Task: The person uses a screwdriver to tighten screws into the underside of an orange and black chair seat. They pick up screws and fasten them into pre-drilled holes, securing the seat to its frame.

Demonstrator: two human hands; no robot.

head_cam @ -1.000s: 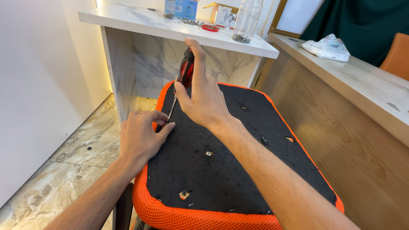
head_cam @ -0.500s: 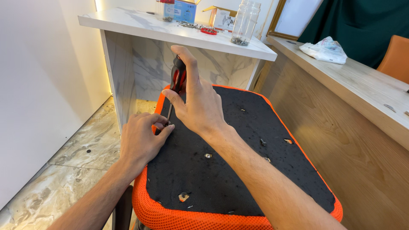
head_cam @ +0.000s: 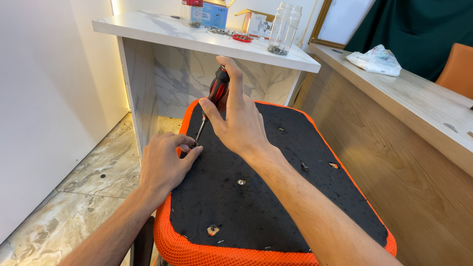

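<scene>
An upturned chair seat (head_cam: pixel 276 207), black underneath with an orange mesh rim, lies in front of me. My right hand (head_cam: pixel 241 123) grips a red and black screwdriver (head_cam: pixel 215 96), its tip set down near the seat's left edge. My left hand (head_cam: pixel 165 160) rests on the seat there, fingers pinched around the tip at a small screw that I can barely see. Several screw holes (head_cam: pixel 241 182) show in the black fabric.
A white marble-pattern counter (head_cam: pixel 162 32) stands beyond the seat with clear plastic jars (head_cam: pixel 285 27), small boxes and loose screws on it. A wooden ledge (head_cam: pixel 419 103) with a plastic bag (head_cam: pixel 374 59) runs along the right. Marble floor (head_cam: pixel 74 197) lies to the left.
My right hand has shifted slightly on the screwdriver handle, which now leans a bit differently. The left hand stays pinched at the tip.
</scene>
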